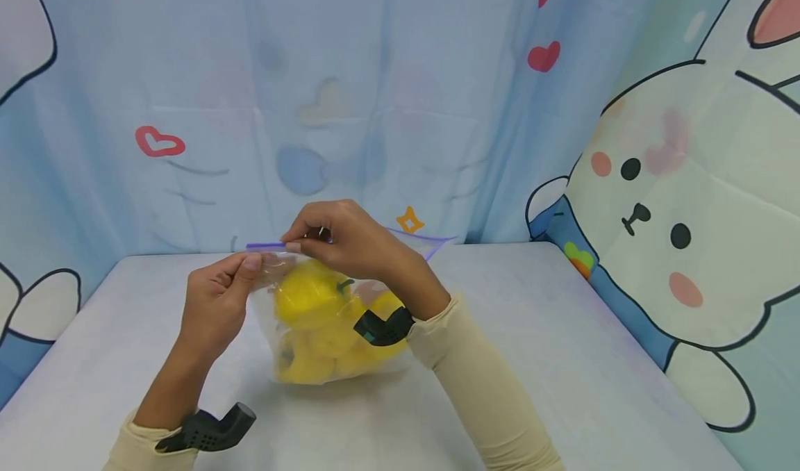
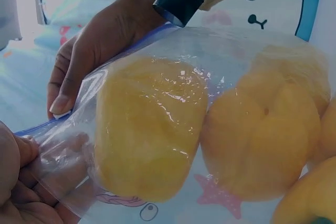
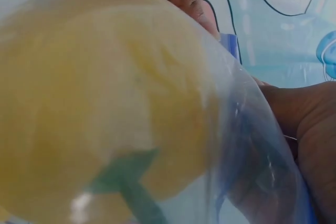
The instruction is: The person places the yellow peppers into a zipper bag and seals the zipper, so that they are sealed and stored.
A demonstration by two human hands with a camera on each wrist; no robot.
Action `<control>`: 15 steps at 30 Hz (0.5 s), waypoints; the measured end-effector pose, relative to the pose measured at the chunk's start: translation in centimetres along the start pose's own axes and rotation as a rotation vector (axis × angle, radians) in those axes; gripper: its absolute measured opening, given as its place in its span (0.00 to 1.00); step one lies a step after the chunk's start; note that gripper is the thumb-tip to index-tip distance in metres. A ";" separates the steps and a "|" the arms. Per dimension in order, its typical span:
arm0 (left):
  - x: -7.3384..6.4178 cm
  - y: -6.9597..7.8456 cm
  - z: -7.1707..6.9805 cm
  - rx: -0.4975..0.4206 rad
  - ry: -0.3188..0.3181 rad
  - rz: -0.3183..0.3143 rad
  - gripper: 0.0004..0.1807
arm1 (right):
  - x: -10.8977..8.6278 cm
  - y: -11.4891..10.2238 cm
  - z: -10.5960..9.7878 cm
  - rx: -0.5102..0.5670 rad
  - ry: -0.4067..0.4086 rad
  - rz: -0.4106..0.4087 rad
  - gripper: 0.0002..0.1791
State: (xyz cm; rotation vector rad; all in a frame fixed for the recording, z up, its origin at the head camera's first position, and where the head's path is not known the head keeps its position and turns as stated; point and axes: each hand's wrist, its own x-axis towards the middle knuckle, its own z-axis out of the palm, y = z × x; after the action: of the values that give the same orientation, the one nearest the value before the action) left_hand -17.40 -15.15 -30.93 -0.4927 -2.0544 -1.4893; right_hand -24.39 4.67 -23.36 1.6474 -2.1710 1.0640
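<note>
A clear zip bag (image 1: 265,311) stands on the table, filled with several yellow bell peppers (image 1: 306,297) with green stems. Its purple zip strip (image 1: 265,247) runs along the top edge. My left hand (image 1: 215,297) pinches the bag's upper left corner between thumb and fingers. Close beside it, my right hand (image 1: 350,238) pinches the zip strip with thumb and forefinger. To the right of that hand the bag's top edge (image 1: 431,237) flares out. In the right wrist view one pepper (image 3: 105,87) with a green stem presses against the plastic.
The white table (image 1: 562,360) carries the bag near its far edge. Behind it hangs a light blue curtain (image 1: 375,54) with cartoon prints, and a printed rabbit (image 1: 662,214) covers the right side. Dark wrist cameras (image 1: 209,431) sit on both wrists.
</note>
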 end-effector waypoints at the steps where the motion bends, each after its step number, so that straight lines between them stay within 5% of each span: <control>1: 0.0 0.0 0.0 0.013 -0.002 -0.002 0.14 | -0.1 0.0 -0.1 -0.005 0.000 -0.001 0.03; 15: 0.4 -0.4 -0.5 -0.013 -0.017 -0.045 0.16 | -1.5 0.5 -1.5 -0.042 0.010 0.021 0.05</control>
State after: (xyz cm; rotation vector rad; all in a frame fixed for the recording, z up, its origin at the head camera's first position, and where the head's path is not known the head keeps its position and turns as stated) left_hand -17.86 -15.74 -30.84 -0.4689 -2.0828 -1.5301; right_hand -24.72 6.83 -23.30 1.6010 -2.1941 1.0226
